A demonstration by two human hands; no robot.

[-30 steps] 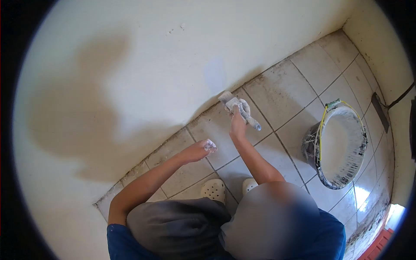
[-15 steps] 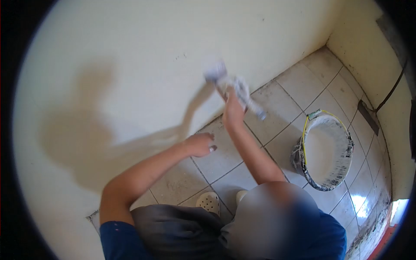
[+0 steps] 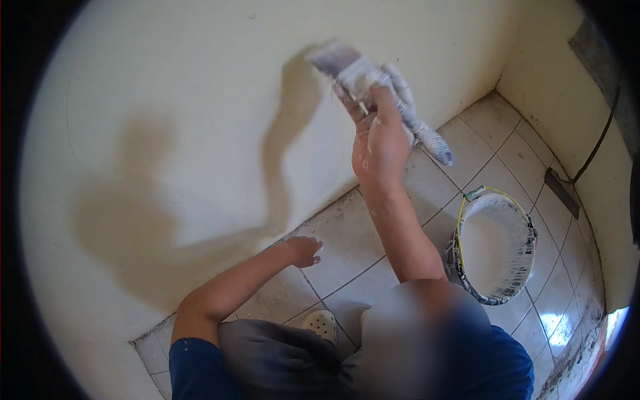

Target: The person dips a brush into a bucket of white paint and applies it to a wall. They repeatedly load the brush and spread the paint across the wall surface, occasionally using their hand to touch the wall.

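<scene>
A paint-caked paintbrush (image 3: pixel 340 61) is gripped in my right hand (image 3: pixel 383 137), which is raised toward the pale wall (image 3: pixel 220 73). Its bristles point up and left, right at the wall surface where the brush's shadow meets them. White paint coats the brush's body, and the stubby handle end sticks out below right of my fingers. Spots of paint mark my wrist. My left hand (image 3: pixel 305 251) hangs low near the foot of the wall, fingers curled in, with nothing visible in them.
A bucket (image 3: pixel 460 257) of whitish paint with a yellow handle stands on the tiled floor (image 3: pixel 340 220) to my right. A dark flat strip (image 3: pixel 562 193) lies by the right wall, near a hanging cable (image 3: pixel 600 143). My light clog (image 3: pixel 320 325) shows below.
My right hand has moved up with the paintbrush, higher along the wall. My left hand has shifted slightly down and left, its fingers still curled.
</scene>
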